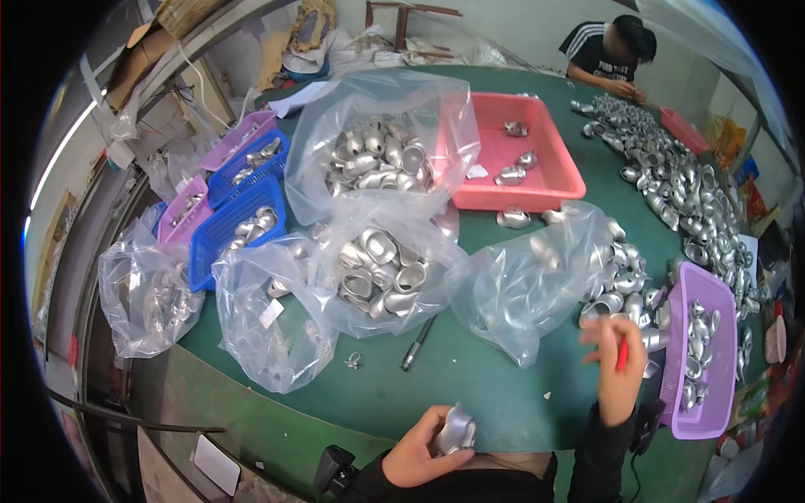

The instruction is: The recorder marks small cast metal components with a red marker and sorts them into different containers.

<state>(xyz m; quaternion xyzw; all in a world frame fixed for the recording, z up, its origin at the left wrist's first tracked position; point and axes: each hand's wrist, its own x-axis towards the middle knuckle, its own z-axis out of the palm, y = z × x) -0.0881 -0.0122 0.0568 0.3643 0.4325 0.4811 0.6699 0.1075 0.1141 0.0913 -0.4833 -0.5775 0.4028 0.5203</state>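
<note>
My left hand (423,453) is closed round a hollow silver metal casting (457,432) at the near edge of the green table (478,394). To the right my right hand (619,365) is raised, its fingertips slightly blurred, gripping a slim red pen-like tool (622,354). Just beyond that hand lies a heap of similar silver castings (625,277). A clear plastic bag (528,302) rests against the heap. Beside the hand on the right stands a purple basket (719,394) holding smaller silver parts. A black marker (417,345) lies mid-table.
Clear bags of castings (381,272) fill the middle and left. A pink-red tray (545,197) with a few castings stands behind them. Blue baskets (201,251) line the left edge. A long pile of castings (704,201) runs along the right; a person (608,54) sits beyond.
</note>
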